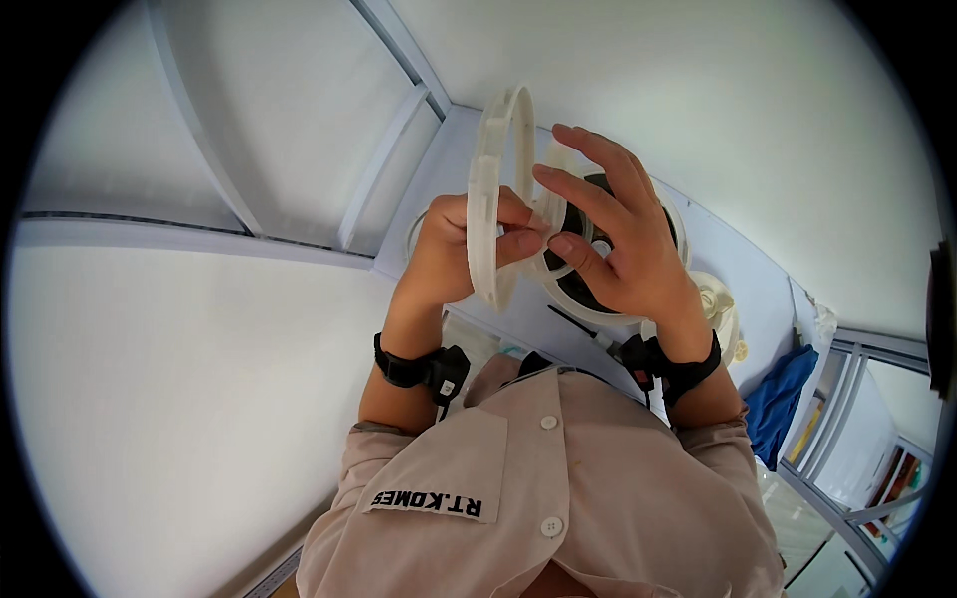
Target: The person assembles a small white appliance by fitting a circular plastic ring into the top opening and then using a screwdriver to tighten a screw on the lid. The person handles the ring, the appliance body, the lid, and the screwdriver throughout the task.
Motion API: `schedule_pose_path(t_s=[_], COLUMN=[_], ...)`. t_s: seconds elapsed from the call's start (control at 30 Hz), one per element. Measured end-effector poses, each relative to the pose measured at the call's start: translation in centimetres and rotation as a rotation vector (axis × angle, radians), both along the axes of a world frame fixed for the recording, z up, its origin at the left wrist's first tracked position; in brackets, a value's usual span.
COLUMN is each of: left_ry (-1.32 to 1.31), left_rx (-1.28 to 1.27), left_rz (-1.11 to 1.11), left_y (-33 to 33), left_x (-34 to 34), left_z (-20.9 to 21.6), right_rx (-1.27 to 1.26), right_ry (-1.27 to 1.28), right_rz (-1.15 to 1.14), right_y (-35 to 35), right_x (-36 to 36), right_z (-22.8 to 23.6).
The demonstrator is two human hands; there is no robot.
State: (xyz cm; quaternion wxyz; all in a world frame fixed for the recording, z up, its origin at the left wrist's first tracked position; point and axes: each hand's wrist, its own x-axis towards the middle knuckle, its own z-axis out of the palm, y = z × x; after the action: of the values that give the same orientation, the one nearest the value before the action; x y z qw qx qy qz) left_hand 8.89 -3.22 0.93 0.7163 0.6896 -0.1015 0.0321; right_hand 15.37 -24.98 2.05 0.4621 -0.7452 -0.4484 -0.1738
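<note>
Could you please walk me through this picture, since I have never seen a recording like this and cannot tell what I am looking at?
There is no machine here: a person works with two bare hands. The single picture comes from a wide fisheye camera worn on the head, looking down, so straight edges bend and the person's beige shirt fills the lower edge. Each wrist carries a black band. The left hand grips a white plastic ring, seen nearly edge-on. The right hand touches that ring with its fingertips near the middle. Behind the hands, on a pale blue-white table, lies a white reel with a dark centre; further right there is a cream-coloured part and a blue cloth.
</note>
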Motion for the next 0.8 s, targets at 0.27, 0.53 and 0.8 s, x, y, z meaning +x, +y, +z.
schedule_pose_path(t_s=[0.27, 0.53, 0.8], left_ry=[-0.036, 0.026, 0.105], left_rx=[0.037, 0.026, -0.024], left_rz=[-0.09, -0.11, -0.085], left_y=[0.2, 0.8, 1.0], left_x=[0.0, -0.1, -0.1], left_z=[-0.5, -1.2, -2.0], right_rx=[-0.04, -0.037, -0.065], right_ry=[0.055, 0.109, 0.098], right_rz=[0.06, 0.019, -0.059], right_y=[-1.1, -1.2, -2.5], right_x=[0.7, 0.6, 1.7], right_z=[-0.3, 0.2, -0.4])
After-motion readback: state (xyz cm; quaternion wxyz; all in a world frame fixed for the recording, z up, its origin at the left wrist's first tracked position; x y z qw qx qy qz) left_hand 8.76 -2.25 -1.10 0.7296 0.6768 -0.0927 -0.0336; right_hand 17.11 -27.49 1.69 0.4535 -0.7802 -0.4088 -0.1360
